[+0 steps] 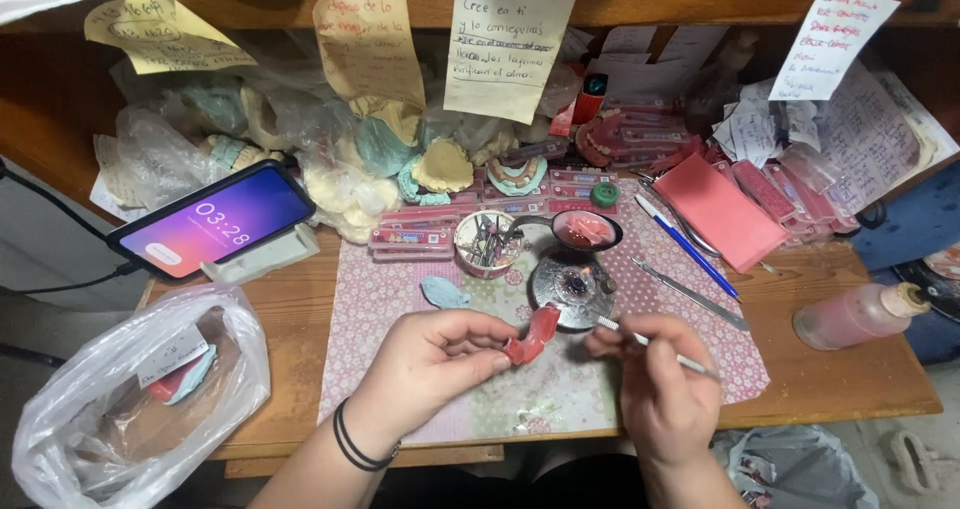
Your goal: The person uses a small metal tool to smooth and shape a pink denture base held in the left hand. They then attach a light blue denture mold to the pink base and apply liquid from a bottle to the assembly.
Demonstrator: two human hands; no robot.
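Pinching the red wax denture base [533, 335] between thumb and fingertips of my left hand [432, 361], I've got the fingers clamped on its lower end so the curved part stands up toward the burner. My right hand [660, 384] has its fingers closed pen-style on the thin metal wax tool [650, 344], tip pointing left, just short of the red piece, right in front of the small round burner [574, 284].

Doing this well, I'd say, means keeping the left grip firm but light, since warm wax will likely dent under pressure. The tool tip ought to touch only the spot I'm shaping, with both hands braced low over the patterned mat [560, 389] for steadiness. Close to the burner as I am, I'd keep the piece itself off the flame; only the tool should take heat.

Behind the burner sit a little dish of pink wax [586, 229] and a round tin of instruments [486, 241]. Right of the burner lie a blue pen [688, 247] and a spare metal spatula [690, 294]. Far left of the burner, a phone [212, 219] leans on its stand on the table [830, 369].
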